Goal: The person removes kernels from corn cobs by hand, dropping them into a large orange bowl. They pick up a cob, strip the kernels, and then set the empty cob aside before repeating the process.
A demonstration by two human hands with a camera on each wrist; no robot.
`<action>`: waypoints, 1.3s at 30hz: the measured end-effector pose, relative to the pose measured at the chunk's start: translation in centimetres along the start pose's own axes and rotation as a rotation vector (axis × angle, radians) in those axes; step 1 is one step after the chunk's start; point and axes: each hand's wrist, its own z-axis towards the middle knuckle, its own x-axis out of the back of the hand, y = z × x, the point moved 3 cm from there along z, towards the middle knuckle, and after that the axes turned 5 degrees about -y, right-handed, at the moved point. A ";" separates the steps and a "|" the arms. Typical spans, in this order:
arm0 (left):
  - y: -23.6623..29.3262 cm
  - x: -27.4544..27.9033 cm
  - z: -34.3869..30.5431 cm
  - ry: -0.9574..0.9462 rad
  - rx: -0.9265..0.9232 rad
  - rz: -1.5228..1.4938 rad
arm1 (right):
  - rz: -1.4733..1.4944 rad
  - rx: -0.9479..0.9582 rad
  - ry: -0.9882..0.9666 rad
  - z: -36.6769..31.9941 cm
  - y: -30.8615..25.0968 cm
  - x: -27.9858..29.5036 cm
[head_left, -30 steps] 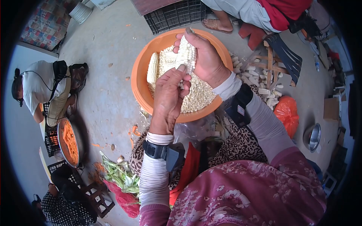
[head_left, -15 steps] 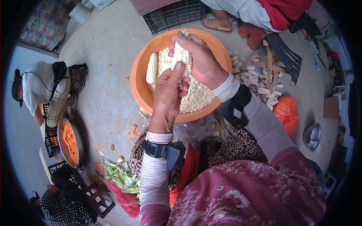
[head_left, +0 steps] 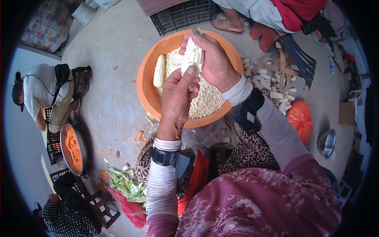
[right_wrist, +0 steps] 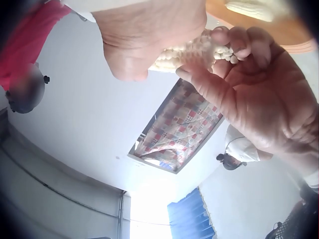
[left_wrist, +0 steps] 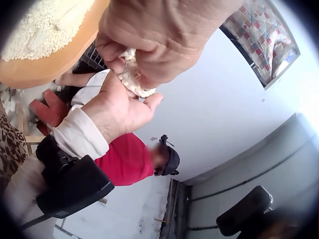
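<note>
Over the orange basin my right hand grips an ear of white corn, its thumb along the upper end. My left hand pinches the ear's lower end, thumb pressed on the kernels and fingers curled beneath. In the right wrist view, loose kernels show by the left fingers, and part of the ear has bare cob. Shelled kernels fill much of the basin. A second ear lies on them at the left side. The left wrist view shows the ear's end between both hands.
Bare cobs are heaped right of the basin beside an overturned wooden stool. A black crate stands behind. Corn husks lie front left, and a metal bowl of orange strips is further left. Other people sit around.
Both hands and the ear shifted slightly left and then back right. The left thumb moved over the kernels near the ear's lower end. The basin and second ear stayed in place.
</note>
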 end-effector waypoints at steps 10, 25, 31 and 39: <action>-0.6 0.7 0.4 -0.042 0.050 -0.082 | -0.033 0.010 -0.011 -0.1 0.2 -0.1; 0.0 0.2 -0.1 -0.021 0.077 -0.073 | -0.045 0.028 0.006 0.3 -0.3 0.8; 0.2 0.6 -0.2 -0.005 0.066 -0.009 | -0.039 0.019 -0.003 0.2 -0.4 0.1; 0.3 0.2 -0.1 -0.122 0.034 0.002 | -0.216 -0.044 -0.119 -0.5 -0.6 -0.8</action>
